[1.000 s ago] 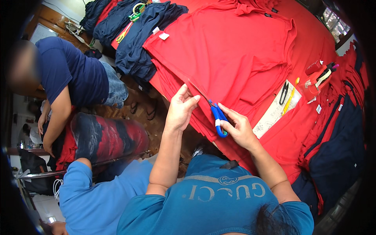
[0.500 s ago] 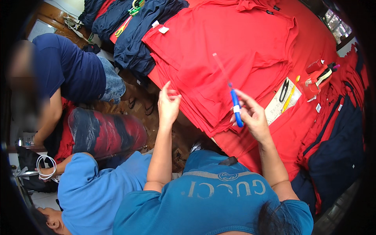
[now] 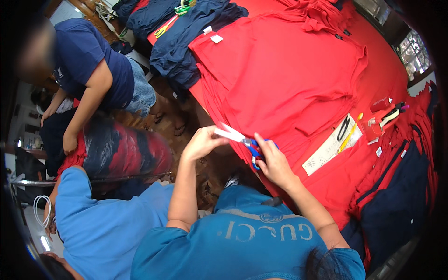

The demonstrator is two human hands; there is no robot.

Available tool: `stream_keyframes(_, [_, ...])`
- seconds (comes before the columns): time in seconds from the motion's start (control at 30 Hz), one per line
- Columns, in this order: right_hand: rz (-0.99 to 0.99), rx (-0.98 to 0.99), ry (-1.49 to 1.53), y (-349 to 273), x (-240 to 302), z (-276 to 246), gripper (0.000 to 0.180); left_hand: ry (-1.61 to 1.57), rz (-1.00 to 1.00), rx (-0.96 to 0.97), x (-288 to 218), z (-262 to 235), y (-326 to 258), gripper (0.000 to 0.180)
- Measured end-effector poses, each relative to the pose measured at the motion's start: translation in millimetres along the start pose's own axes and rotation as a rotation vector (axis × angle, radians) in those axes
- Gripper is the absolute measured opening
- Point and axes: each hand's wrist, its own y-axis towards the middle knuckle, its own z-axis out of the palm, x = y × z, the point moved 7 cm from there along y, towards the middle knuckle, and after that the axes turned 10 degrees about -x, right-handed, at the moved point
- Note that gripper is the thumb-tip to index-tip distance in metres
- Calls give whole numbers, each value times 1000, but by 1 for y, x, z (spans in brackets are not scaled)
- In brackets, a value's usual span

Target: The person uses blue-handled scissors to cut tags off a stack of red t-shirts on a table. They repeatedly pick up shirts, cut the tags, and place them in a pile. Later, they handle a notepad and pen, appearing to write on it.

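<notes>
A small white rectangular label (image 3: 216, 38) lies at the red shirt's (image 3: 289, 79) corner; a long white printed sheet (image 3: 329, 148) lies right.

A spread shirt (image 3: 289, 79) lies on top of a stack on the surface (image 3: 387, 70). At the stack's near edge, the scissors (image 3: 242, 140) sit between the left hand (image 3: 201, 142) and the right hand (image 3: 274, 163). Right of the hands lies a paper sheet (image 3: 326, 151) (a pen rests on it). Folded garments (image 3: 182, 42) lie left of the shirt.

The blue scissor handles (image 3: 254, 148) are mostly hidden by the right hand (image 3: 275, 164), and the blades are blurred.
</notes>
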Motion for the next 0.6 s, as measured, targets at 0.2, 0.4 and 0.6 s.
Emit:
stream_keyframes(0.2, [90, -62, 126, -2, 13, -25, 65, -53, -70, -197, 17, -40, 36, 37])
stream_keyframes(0.4, [199, 23, -9, -34, 4, -49, 57, -433, -96, -529, 43, -60, 146, 41])
stream_keyframes(0.6, [269, -94, -36, -60, -5, -32, 51, -381, -82, -819, 26, -93, 208, 47])
